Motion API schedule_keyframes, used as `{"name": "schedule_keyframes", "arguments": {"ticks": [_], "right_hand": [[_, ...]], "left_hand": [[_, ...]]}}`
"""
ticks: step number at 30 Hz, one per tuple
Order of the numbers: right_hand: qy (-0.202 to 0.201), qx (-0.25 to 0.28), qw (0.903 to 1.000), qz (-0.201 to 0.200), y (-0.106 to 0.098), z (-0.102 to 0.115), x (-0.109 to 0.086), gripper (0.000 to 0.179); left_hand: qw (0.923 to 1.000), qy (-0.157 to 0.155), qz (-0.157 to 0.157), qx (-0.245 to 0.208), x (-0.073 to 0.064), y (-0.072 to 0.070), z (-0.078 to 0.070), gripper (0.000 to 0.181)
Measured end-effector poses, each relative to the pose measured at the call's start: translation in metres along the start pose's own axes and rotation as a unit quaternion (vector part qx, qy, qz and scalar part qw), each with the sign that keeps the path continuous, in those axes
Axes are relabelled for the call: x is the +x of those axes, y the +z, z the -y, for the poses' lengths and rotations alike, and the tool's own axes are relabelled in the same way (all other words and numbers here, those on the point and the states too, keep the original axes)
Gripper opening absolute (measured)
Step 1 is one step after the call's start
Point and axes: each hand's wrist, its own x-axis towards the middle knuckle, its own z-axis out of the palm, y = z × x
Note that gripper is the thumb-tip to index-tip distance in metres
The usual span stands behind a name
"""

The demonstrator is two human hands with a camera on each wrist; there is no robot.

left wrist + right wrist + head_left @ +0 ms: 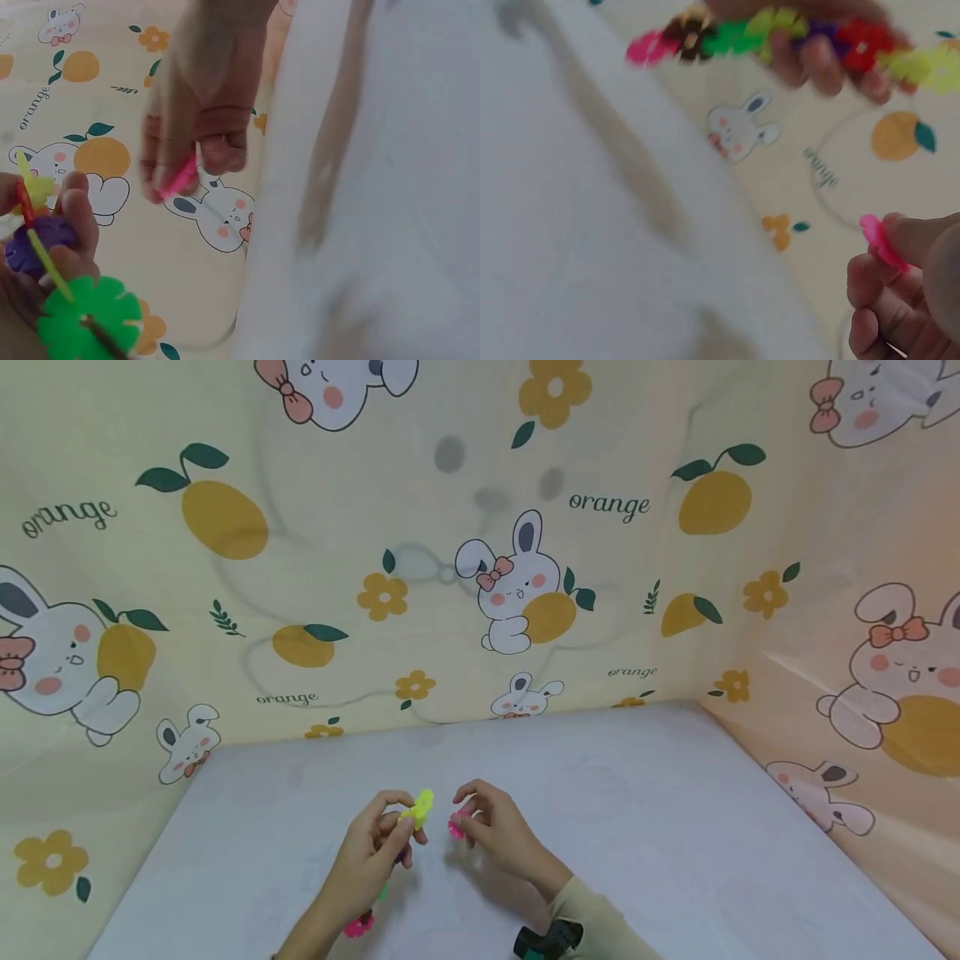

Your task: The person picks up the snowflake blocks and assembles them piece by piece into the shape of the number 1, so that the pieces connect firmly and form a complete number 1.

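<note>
My left hand (pixel 367 852) grips a chain of interlocking plastic snowflake discs. In the right wrist view the chain runs from a pink disc (pixel 649 49) past a brown disc (pixel 691 39), a green disc (pixel 735 37), a purple disc and a red disc (pixel 864 46) to yellow ones at the other end. Its yellow tip (pixel 422 810) sticks up beyond the left thumb in the head view. A little to the right, my right hand (pixel 498 831) pinches a single pink disc (pixel 883 244) between thumb and fingers. A gap separates that disc from the chain.
Both hands are over a white table (pixel 660 852). A cream cloth (pixel 450 677) printed with rabbits and oranges hangs behind and along the sides. A dark band with a device (pixel 549 939) is on the right wrist, by a beige sleeve (pixel 600 918).
</note>
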Motion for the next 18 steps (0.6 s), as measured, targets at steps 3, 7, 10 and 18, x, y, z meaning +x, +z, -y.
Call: {"name": "schedule_keyframes", "arguments": {"ticks": [3, 7, 10, 18], "right_hand": [[-0.008, 0.038, 0.9992, -0.011, -0.003, 0.01, -0.002, 0.02], [-0.007, 0.073, 0.9972, -0.012, -0.005, 0.02, -0.005, 0.019], [-0.005, 0.091, 0.9958, -0.011, -0.005, 0.024, -0.007, 0.02], [0.007, 0.118, 0.9929, -0.011, -0.009, 0.039, -0.012, 0.021]], "left_hand": [[0.9999, -0.007, -0.009, -0.006, 0.0, -0.001, -0.001, 0.028], [0.9997, -0.018, 0.014, -0.011, -0.001, -0.001, -0.004, 0.034], [0.9993, -0.004, 0.036, -0.009, -0.001, 0.001, -0.001, 0.033], [0.999, -0.016, 0.036, -0.024, -0.001, 0.003, -0.001, 0.034]]}}
